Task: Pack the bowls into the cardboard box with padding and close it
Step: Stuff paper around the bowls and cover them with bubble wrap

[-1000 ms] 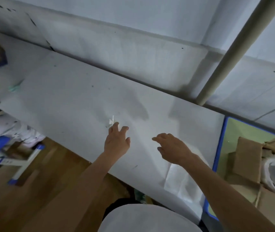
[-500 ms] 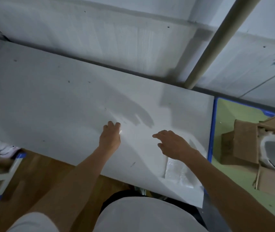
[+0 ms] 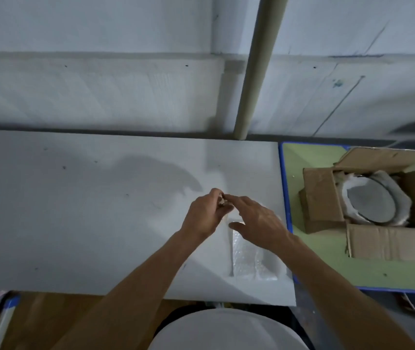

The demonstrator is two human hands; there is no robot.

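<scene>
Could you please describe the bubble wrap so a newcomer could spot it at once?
On the white table, go to the near right corner beside the green mat. The bubble wrap lies flat there, by the right hand; only it is shiny and crinkled.

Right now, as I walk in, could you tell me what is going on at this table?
A person works with both bare hands over the white table. The left hand pinches a small piece, too small to identify, and the right hand reaches toward it, fingers straight. Bubble wrap lies on the table under the right forearm. On the green mat to the right, the cardboard box stands open, a bowl in white padding inside.
</scene>
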